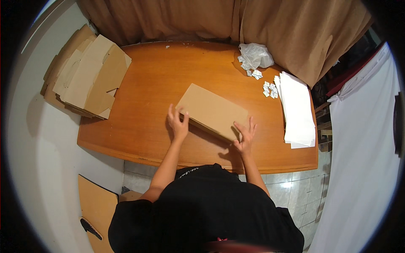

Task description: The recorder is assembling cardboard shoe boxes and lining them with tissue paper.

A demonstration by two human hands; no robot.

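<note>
A closed brown cardboard box (214, 110) lies at a slant in the middle of the wooden table, its lid down and a long side toward me. At its left end is my left hand (179, 123), fingers apart and slightly bent beside the corner. My right hand (245, 137) is at the right end, fingers spread, with one fingertip over the lid's edge. Both hands are at the box without wrapping round it; how firmly they touch it cannot be seen. The box's underside is hidden.
Flattened cardboard boxes (90, 76) stand stacked at the table's left end. On the right lies a pile of white paper sheets (297, 109). Small white packets (270, 90) and a clear plastic bag (258, 55) are at the back right. A brown curtain (177, 21) hangs behind the table (147, 80).
</note>
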